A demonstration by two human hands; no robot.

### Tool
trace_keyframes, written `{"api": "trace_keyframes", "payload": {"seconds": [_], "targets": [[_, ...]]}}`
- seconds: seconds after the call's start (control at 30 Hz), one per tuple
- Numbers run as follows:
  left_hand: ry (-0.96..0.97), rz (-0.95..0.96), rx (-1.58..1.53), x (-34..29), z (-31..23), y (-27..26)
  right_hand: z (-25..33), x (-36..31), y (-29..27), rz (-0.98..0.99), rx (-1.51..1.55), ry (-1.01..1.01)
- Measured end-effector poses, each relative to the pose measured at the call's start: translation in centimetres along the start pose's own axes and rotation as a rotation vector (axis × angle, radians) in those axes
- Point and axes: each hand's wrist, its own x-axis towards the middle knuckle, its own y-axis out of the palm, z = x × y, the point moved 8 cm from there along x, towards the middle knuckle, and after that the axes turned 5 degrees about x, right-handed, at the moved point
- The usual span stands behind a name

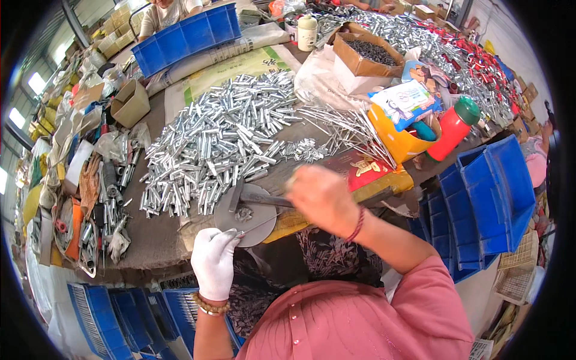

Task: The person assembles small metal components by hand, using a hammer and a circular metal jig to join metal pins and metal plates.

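Hammer is over the round metal disc at the front edge of the workbench, head toward the disc's far-left side; can't tell if it's touching. Small ring-like part near disc center. Thin metal rod crosses the disc's near-right area.

Left hand: white glove, fingers pinched on the rod's near end, at the disc's front rim. Right hand: bare, blurred, closed around the hammer handle, just in from the front edge.

Behind the disc: big heap of silver metal tubes, spreading toward the far edge. Right of the heap: small metal pieces, then a bundle of long thin rods, ends near a red booklet.

Toward the right edge: orange box, red bottle with green cap. Beyond those, brown carton of dark fasteners.

Far edge: blue tray, tilted, co-worker behind it. Left edge: cluttered hand tools. Blue bins stacked off the right edge.
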Motion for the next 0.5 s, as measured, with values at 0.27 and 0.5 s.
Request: {"api": "trace_keyframes", "payload": {"seconds": [0.27, 0.5], "targets": [[0.100, -0.068, 0.067, -0.1, -0.7, -1.2, -10.8, -1.1, -2.1, 0.066, -0.086, 0.276], [0.080, -0.055, 0.025, -0.6, -0.3, -0.4, -11.8, -1.9, -1.6, 0.238, -0.138, 0.354]]}}
